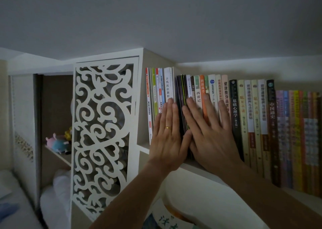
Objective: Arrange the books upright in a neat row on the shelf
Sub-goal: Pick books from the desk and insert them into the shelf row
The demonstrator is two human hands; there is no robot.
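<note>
A long row of books [235,106] stands upright on a white shelf [191,167], spines facing me. My left hand [166,136], wearing a gold ring, lies flat with fingers together against the spines of the tall white and pale books [162,89] at the row's left end. My right hand [210,133] presses flat, fingers spread, on the spines of the dark thin books [182,93] and the orange and white ones [202,96] beside them. Neither hand grips anything. The thumbs touch low in front of the dark books.
A white carved lattice panel [102,133] stands left of the shelf. Behind it a lower shelf holds plush toys [59,142]. The ceiling [156,19] is close above the books. Colourful thin books [299,138] fill the row's right end. A white curved object [200,197] lies below.
</note>
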